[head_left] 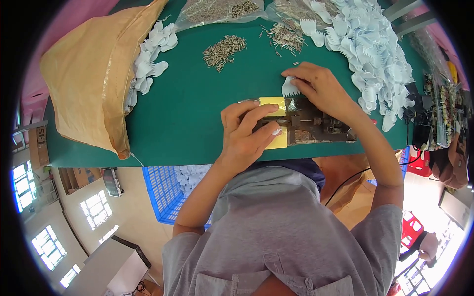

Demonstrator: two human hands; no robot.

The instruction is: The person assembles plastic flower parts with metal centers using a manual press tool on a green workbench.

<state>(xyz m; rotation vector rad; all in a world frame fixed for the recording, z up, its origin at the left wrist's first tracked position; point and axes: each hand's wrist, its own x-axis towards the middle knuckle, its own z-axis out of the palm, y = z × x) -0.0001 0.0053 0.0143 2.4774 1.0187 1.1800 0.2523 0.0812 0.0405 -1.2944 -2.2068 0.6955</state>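
A dark metal bench fixture with yellow pads lies along the near edge of the green table. My left hand is curled over its left end, fingers and thumb bent around the middle between the pads. A small bit of white shows at the thumb tip; what the fingers grip is mostly hidden. Just beyond the fixture, my right hand pinches a white toothed plastic hair-claw half, teeth toward me.
Small metal springs and thin pins lie in piles at the back. White claw halves are heaped at right; more spill from a brown sack at left. A blue basket stands below the table edge. A black cable hangs at right.
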